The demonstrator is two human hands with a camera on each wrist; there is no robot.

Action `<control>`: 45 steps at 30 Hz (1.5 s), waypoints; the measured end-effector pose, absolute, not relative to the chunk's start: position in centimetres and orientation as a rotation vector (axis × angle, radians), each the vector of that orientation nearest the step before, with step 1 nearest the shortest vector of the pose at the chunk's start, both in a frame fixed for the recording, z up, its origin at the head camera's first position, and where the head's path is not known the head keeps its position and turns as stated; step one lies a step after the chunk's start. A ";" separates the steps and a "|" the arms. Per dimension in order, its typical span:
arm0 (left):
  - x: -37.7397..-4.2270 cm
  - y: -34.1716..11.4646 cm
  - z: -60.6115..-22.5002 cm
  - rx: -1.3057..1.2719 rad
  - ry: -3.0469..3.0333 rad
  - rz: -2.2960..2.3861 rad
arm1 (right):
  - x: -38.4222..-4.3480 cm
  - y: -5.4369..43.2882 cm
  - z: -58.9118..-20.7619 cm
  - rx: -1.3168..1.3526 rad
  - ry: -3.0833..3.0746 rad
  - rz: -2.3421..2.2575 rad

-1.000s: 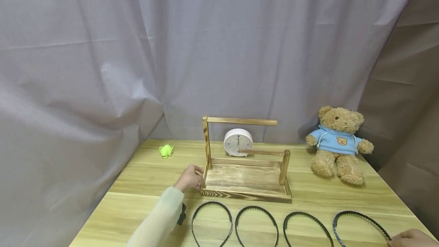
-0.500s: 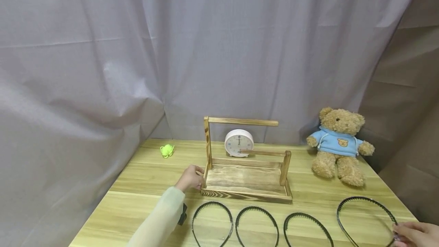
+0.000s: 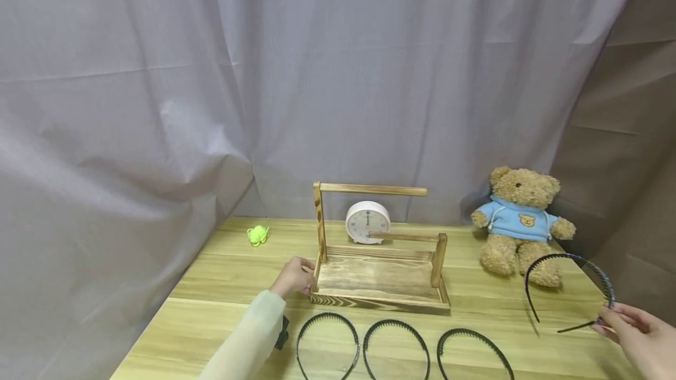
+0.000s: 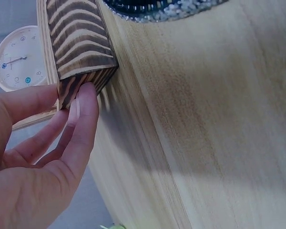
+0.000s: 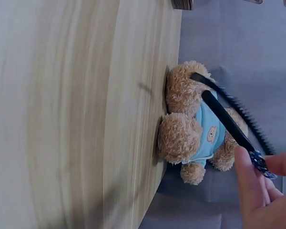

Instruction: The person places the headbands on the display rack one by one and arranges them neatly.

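Observation:
My left hand (image 3: pixel 294 277) pinches the left end of a wooden stand (image 3: pixel 376 274), a shallow tray with two posts that each carry a crossbar. In the left wrist view, thumb and fingertips hold the dark-grained corner of the stand (image 4: pixel 83 43). At the right, my right hand (image 3: pixel 641 333) holds a toothed black headband (image 3: pixel 567 255) by one side, raised above the table with its ends pointing down and to the left. The right wrist view shows the headband (image 5: pixel 229 121) between thumb and fingers, its patterned part at the grip.
Three more black headbands, left (image 3: pixel 330 314), middle (image 3: pixel 393 321) and right (image 3: pixel 470 331), lie along the table front. Behind the stand is a white clock (image 3: pixel 368 223). A teddy bear (image 3: pixel 520 219) sits back right; a lime-green trinket (image 3: pixel 257 235) lies back left. Grey curtains (image 3: pixel 338 75) surround the table.
My right hand has lifted the rightmost headband off the table, moving it up and away from the front edge and tilting it upright. The left hand and the stand stay put.

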State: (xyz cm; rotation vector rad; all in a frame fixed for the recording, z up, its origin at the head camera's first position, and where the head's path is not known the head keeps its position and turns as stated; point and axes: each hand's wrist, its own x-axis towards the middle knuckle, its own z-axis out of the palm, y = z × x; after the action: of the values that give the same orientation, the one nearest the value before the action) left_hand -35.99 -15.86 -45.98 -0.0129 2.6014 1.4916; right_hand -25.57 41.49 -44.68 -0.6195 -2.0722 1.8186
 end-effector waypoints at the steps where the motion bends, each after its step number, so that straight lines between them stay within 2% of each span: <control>1: -35.9 -15.8 -46.0 -0.014 2.603 1.492 | -25.5 41.4 -44.6 -0.595 -2.012 1.847; 4: -35.9 -15.8 -45.9 -0.018 2.605 1.492 | -25.4 40.9 -44.2 -0.594 -1.943 1.854; 11: -35.6 -16.1 -46.3 -0.025 2.600 1.496 | -25.8 38.9 -42.7 -0.815 -2.220 1.434; 19: -35.2 -17.1 -46.5 -0.030 2.644 1.515 | -27.4 36.5 -42.6 -0.525 -2.029 1.607; 26: -35.6 -16.1 -46.6 -0.011 2.620 1.536 | -28.4 35.2 -40.9 -0.568 -1.973 1.542; 45: -35.4 -15.5 -46.1 -0.008 2.646 1.514 | -30.1 31.2 -39.0 -0.405 -1.888 1.585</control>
State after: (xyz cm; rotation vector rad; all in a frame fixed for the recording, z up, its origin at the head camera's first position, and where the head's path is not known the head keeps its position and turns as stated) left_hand -35.39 -15.50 -46.07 -0.0081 2.6457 1.5136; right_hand -30.12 31.22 -38.99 -0.4048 -1.8881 1.5847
